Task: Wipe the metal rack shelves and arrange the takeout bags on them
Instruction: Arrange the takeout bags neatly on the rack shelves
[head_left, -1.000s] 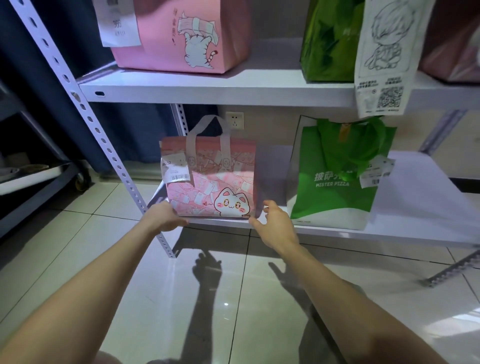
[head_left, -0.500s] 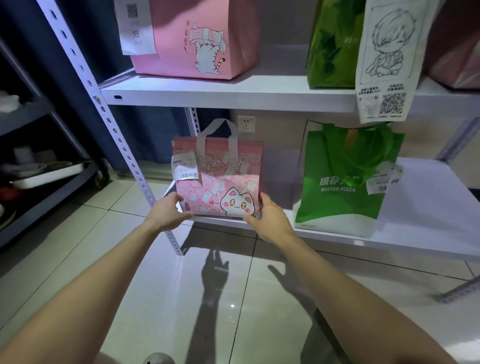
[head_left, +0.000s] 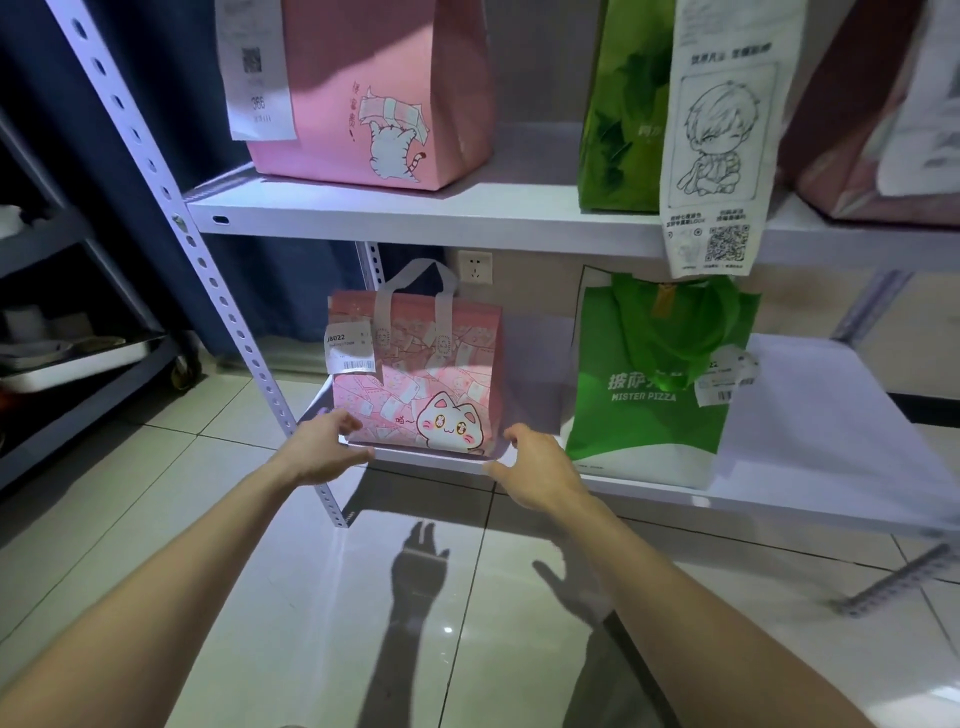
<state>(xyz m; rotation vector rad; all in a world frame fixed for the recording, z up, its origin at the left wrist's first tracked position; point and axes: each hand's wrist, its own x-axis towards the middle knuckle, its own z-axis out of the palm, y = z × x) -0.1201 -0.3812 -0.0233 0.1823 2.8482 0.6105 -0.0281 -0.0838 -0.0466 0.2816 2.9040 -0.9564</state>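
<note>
You are facing the metal rack (head_left: 208, 270), with its white upper shelf (head_left: 415, 218) carrying a tall pink bag (head_left: 374, 88) at the left and a dark green bag (head_left: 618, 130) further right, a long printed receipt (head_left: 722, 145) hanging down past the shelf edge. On the lower shelf (head_left: 810, 415), the green Mister Pizza bag (head_left: 649, 415) is standing upright near the middle, and the smaller pink cat bag (head_left: 415, 374) is sitting upright at the left end, close to the front edge, its handles pointing up. You are reaching both arms toward that cat bag: your left hand (head_left: 322, 452) is hovering at its lower left corner and your right hand (head_left: 540, 467) just beside its lower right corner. The fingers of both hands are spread and loosely curved, gripping nothing; whether they are touching the bag I cannot tell. A small white label (head_left: 349, 353) is sticking to the bag's upper left face.
</note>
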